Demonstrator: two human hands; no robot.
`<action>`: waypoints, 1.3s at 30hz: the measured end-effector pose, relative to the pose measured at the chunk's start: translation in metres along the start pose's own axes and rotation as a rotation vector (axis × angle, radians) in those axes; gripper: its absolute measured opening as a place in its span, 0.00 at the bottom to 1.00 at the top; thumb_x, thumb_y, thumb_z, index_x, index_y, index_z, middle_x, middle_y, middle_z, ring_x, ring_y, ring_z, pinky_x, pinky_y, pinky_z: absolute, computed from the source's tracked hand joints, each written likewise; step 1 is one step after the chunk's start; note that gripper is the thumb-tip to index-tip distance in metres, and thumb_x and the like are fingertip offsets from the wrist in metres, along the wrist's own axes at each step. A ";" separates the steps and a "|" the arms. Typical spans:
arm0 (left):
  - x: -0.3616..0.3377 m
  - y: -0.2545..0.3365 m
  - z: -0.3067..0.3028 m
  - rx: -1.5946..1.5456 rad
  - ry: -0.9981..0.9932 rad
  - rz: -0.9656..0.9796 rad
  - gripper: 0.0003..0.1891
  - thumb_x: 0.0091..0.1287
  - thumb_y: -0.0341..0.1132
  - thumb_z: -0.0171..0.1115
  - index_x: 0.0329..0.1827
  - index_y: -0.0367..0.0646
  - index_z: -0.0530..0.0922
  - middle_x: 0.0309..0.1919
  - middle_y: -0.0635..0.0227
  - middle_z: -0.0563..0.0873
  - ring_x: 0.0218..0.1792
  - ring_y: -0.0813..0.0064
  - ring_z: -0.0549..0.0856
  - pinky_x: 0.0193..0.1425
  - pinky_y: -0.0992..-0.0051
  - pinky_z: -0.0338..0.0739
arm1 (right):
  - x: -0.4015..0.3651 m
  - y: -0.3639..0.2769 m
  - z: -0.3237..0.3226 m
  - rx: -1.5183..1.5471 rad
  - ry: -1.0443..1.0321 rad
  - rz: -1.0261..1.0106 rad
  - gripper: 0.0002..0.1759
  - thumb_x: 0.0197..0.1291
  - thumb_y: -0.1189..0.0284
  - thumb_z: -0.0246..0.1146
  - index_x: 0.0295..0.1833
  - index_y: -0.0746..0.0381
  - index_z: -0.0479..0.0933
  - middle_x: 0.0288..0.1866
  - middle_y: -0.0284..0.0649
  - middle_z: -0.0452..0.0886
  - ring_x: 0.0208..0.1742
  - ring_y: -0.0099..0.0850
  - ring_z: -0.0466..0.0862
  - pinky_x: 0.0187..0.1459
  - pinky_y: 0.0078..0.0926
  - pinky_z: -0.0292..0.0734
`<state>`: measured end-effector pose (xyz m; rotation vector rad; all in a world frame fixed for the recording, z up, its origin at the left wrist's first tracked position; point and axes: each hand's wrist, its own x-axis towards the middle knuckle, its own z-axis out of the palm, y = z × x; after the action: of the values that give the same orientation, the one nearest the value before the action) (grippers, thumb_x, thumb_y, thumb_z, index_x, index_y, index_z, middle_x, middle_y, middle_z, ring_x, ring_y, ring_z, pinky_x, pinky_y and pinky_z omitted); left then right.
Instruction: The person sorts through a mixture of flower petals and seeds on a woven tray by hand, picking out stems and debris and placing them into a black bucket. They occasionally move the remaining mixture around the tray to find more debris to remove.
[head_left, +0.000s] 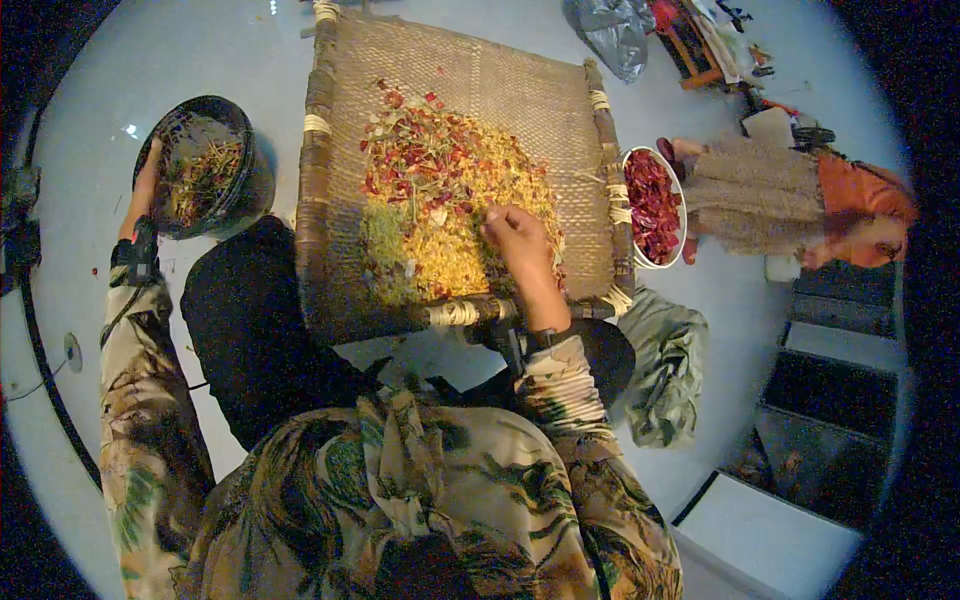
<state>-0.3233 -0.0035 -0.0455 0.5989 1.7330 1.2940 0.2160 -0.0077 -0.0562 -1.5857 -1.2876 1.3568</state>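
Note:
A woven winnowing tray [545, 95] with a wooden frame lashed in pale cane rests across my lap. Yellow seeds [455, 262], red dried pepper flakes [415, 165] and a greenish heap of fine bits [390, 245] lie on its mesh. Over the near part of the seeds is my right hand [522, 250], its fingertips pinched together; what they hold, if anything, is too small to tell. On the left, my left hand [143, 195] grips the rim of a black bucket [245, 130], which is tilted towards me and holds stalks and plant scraps [205, 180].
A white bucket [684, 205] of dried red peppers [652, 205] stands just right of the tray. Beyond it is another person [770, 195]. A grey plastic bag [610, 35] lies at the back, a crumpled greenish sack [665, 375] by my right knee, and shelves [830, 380] stand far right.

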 end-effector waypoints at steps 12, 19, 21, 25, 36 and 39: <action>-0.133 0.086 0.134 -0.220 -0.457 0.227 0.22 0.68 0.46 0.49 0.55 0.36 0.72 0.52 0.60 0.78 0.53 0.70 0.78 0.52 0.70 0.74 | 0.027 -0.052 0.043 -1.090 -0.063 -0.684 0.13 0.47 0.76 0.62 0.42 0.61 0.78 0.37 0.47 0.80 0.40 0.45 0.79 0.41 0.40 0.74; -0.195 0.068 0.214 -0.431 -0.638 0.028 0.19 0.68 0.42 0.50 0.51 0.33 0.72 0.46 0.57 0.79 0.48 0.67 0.80 0.48 0.71 0.78 | 0.016 -0.039 0.019 -0.878 0.007 -0.417 0.05 0.54 0.72 0.62 0.31 0.63 0.76 0.27 0.39 0.78 0.30 0.33 0.76 0.32 0.32 0.70; -0.196 0.050 0.229 -0.426 -0.644 -0.074 0.18 0.68 0.40 0.50 0.49 0.33 0.72 0.44 0.59 0.80 0.46 0.68 0.81 0.45 0.72 0.79 | 0.011 -0.041 0.010 -0.471 -0.044 -0.176 0.09 0.56 0.71 0.62 0.28 0.64 0.74 0.23 0.33 0.74 0.27 0.23 0.72 0.29 0.25 0.66; -0.174 -0.012 0.246 -0.302 -0.713 -0.183 0.14 0.67 0.41 0.51 0.44 0.39 0.75 0.39 0.66 0.82 0.38 0.76 0.81 0.38 0.77 0.79 | 0.019 -0.021 -0.002 -0.241 -0.135 -0.182 0.12 0.59 0.70 0.61 0.25 0.64 0.74 0.21 0.27 0.70 0.25 0.17 0.65 0.28 0.19 0.62; -0.165 -0.075 0.275 -0.322 -0.774 -0.179 0.20 0.64 0.49 0.53 0.43 0.39 0.75 0.39 0.64 0.81 0.38 0.73 0.82 0.37 0.74 0.79 | 0.007 -0.023 -0.005 -0.266 -0.039 -0.142 0.10 0.57 0.69 0.63 0.27 0.63 0.75 0.23 0.26 0.73 0.26 0.16 0.67 0.28 0.17 0.63; -0.170 -0.063 0.278 -0.337 -0.759 -0.357 0.26 0.63 0.56 0.52 0.45 0.37 0.74 0.40 0.62 0.81 0.42 0.69 0.81 0.40 0.72 0.79 | -0.010 -0.050 0.010 -0.189 -0.042 -0.149 0.08 0.58 0.71 0.62 0.33 0.65 0.77 0.26 0.28 0.76 0.28 0.17 0.71 0.30 0.16 0.66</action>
<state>0.0075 -0.0155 -0.0670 0.4677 0.9175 0.9044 0.1941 -0.0040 -0.0092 -1.5561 -1.5663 1.2119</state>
